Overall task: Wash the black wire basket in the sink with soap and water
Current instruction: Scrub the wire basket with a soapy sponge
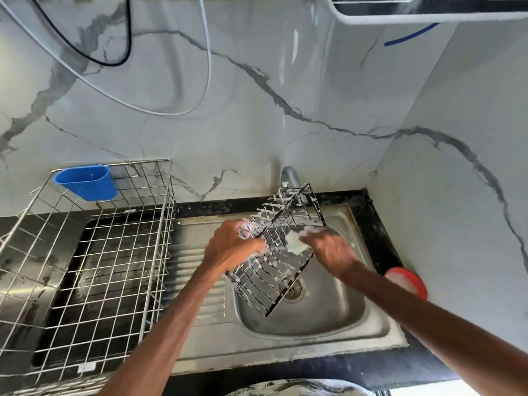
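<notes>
The black wire basket (274,270) is held tilted over the basin of the steel sink (314,330), its upper end close under the tap (288,175) and its lower corner hanging above the drain (294,288); white suds cling to many of its wires. The left hand (234,245) grips the basket's left edge, fingers curled round the wire frame and foam on the knuckles. The right hand (331,251) reaches in from the right with its fingertips at a white foamy wad (295,242) that lies against the basket's mesh; motion blur hides the fingers, so I cannot tell whether they clutch the wad or only press it flat.

Left of the basin, a large steel wire dish rack (100,252) stands over the sink's ribbed drainboard and the black tabletop (380,224); a blue plastic holder (85,181) hangs on the rack's back rim. A round red-rimmed container (411,281) sits on the tabletop to the right of the sink, near the side wall. White marble-patterned panels (257,124) cover the walls behind; a black cable (125,52) and a white cable (208,67) loop down across them.
</notes>
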{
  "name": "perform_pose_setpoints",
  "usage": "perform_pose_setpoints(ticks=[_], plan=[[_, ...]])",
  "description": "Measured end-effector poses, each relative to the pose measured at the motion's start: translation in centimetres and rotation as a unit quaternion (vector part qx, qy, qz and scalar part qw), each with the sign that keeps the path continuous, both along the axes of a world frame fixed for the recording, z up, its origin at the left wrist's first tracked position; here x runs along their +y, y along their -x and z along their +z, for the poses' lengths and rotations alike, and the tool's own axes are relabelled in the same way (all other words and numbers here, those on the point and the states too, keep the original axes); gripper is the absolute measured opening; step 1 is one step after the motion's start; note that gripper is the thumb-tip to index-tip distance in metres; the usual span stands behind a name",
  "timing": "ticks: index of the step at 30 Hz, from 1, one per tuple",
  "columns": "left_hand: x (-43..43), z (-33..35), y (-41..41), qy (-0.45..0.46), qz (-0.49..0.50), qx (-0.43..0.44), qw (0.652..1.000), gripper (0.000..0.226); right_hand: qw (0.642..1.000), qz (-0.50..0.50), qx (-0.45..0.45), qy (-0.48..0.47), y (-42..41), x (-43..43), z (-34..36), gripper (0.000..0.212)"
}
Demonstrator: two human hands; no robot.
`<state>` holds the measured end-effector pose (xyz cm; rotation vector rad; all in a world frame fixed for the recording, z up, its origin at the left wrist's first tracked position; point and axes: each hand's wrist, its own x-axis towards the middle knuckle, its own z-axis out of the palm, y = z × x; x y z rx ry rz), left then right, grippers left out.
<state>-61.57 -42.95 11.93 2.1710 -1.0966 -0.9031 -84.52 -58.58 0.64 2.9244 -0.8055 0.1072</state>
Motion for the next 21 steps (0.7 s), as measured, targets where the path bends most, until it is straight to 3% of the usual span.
perform_pose_setpoints(ticks=[1, 6, 10, 14, 17, 21], plan=[[0.0, 0.0, 0.2, -0.005, -0.007, 0.000, 1.000, 0.084, 0.999, -0.031, 0.037, -0.005, -0.2, -0.2, 1.1, 0.050], [0.0, -0.5, 1.7, 0.008, -0.002, -0.013, 1.000, 0.088, 0.995, -0.080, 0.047, -0.045, -2.7, 3.5, 0.4, 0.038], [0.5, -0.6, 2.3, 0.017, 0.032, -0.006, 0.999, 0.089, 0.991, -0.032, 0.026, -0.130, -4.7, 9.2, 0.5, 0.022], [1.0, -1.2, 2.2, 0.004, 0.030, 0.011, 0.999, 0.091, 0.982, 0.101, 0.041, -0.154, -3.8, 11.3, -0.1, 0.038], [1.1, -1.5, 2.8, 0.012, 0.019, 0.012, 1.000, 0.092, 0.973, 0.097, 0.033, -0.206, -3.5, 9.3, 0.4, 0.031], [0.5, -1.1, 3.5, 0.011, 0.010, 0.040, 0.999, 0.106, 0.977, 0.057, 0.026, -0.204, -3.0, 6.7, 1.9, 0.022]])
